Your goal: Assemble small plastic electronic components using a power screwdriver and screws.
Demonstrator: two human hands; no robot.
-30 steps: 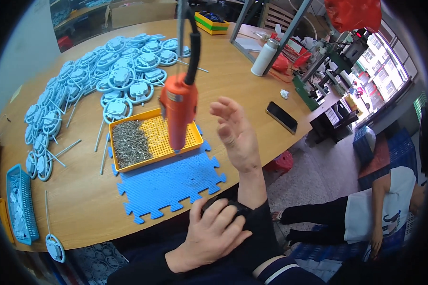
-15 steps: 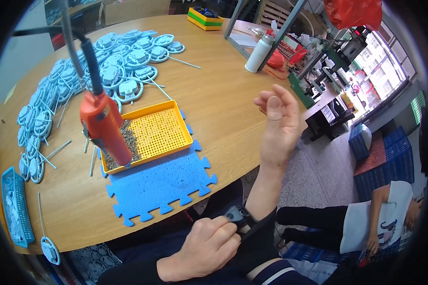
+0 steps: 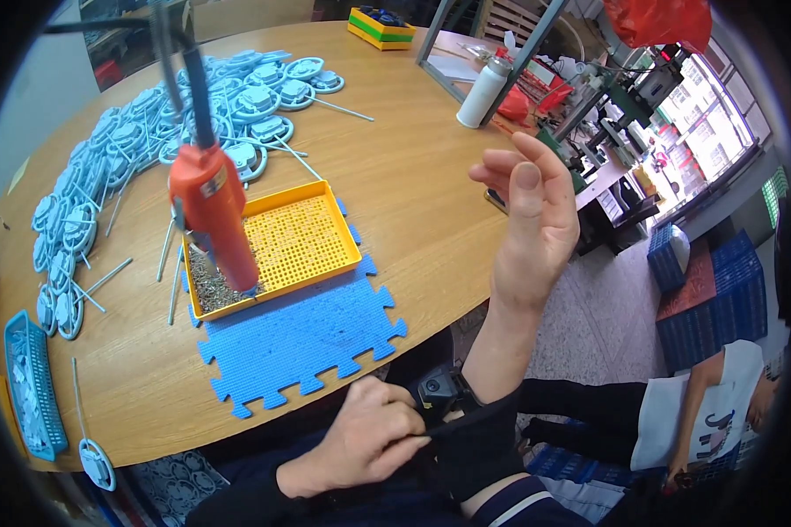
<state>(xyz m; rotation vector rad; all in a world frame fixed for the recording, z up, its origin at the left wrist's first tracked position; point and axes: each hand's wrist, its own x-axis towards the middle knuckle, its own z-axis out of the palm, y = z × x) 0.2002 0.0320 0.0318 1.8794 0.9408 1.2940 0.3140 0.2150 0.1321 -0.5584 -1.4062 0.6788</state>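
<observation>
Workshop setting, round wooden table (image 3: 413, 176) under shelves and machines at the far right. At the left edge, a blue basket (image 3: 31, 386) near the rim; beyond it, a wide drift of pale blue round plastic parts (image 3: 132, 140) with thin white rods scattered among them. Hanging over the middle, an orange electric screwdriver (image 3: 213, 220), long axis near upright and leaning a little, cable end up, tip pointing down into the screw-filled left end of a yellow perforated tray (image 3: 303, 241). Just in front of the tray and touching it, a blue foam puzzle mat (image 3: 303, 334). Below the table edge, left hand (image 3: 365, 439) curled, thumb and fingers pinched on the dark cuff of the right sleeve (image 3: 479, 439). Right hand (image 3: 532, 220) raised upright beside the table, loosely open, fingers slightly bent, holding nothing. Farther back, a white spray can (image 3: 483, 92).
</observation>
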